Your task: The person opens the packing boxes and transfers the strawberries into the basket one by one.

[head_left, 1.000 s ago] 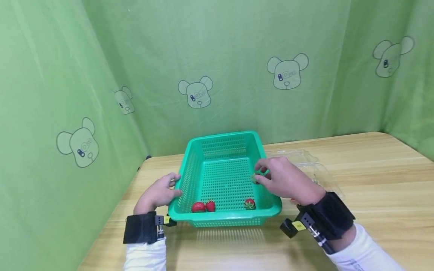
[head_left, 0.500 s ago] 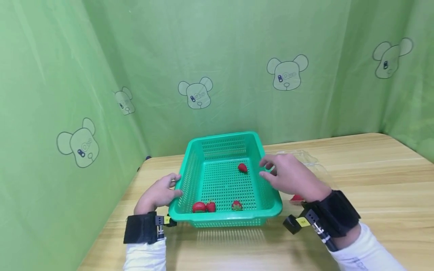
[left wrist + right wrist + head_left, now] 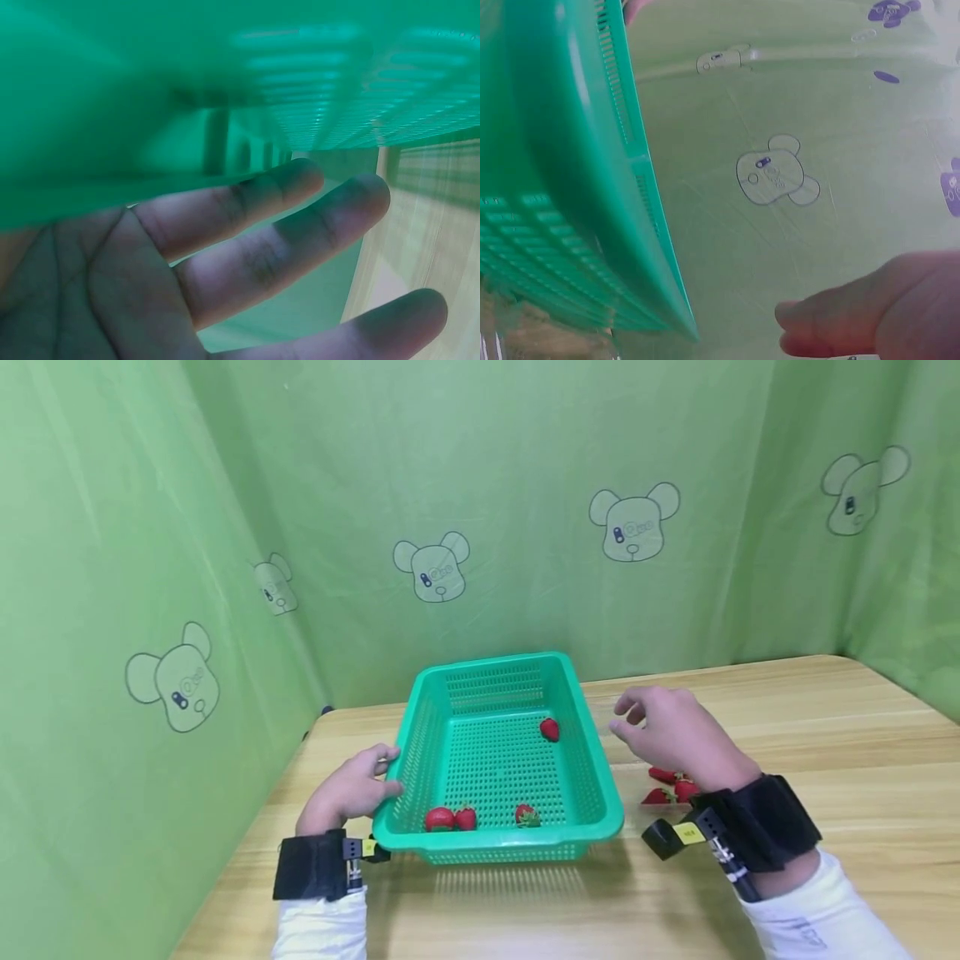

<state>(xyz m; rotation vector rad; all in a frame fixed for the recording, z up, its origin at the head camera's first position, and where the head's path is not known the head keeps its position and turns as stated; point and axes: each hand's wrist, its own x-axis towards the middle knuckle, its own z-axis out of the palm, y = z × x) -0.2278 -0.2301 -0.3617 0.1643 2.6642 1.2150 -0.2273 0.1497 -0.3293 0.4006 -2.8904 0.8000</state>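
Observation:
A green perforated basket (image 3: 498,837) stands on the table. My left hand (image 3: 352,789) holds its left rim; in the left wrist view several fingers (image 3: 262,266) extend below the rim, beside the basket wall. Two strawberries (image 3: 439,818) lie together at the basket's front left, one strawberry (image 3: 527,815) at the front right, and another strawberry (image 3: 550,729) farther back near the right wall. To the right of the basket hovers my right hand (image 3: 678,735), fingers loosely bent and nothing between them. Below it several strawberries (image 3: 686,789) sit in a clear plastic box, partly hidden by that hand and wrist.
The wooden table (image 3: 840,735) extends to the right and in front of the basket. A green curtain (image 3: 525,593) printed with bear heads hangs behind and at both sides. Both wrists wear black straps (image 3: 757,822) with small cameras.
My right hand has let go of a strawberry inside the basket and moved right, over the clear box. The front right strawberry rolled slightly left. My left hand has stayed put.

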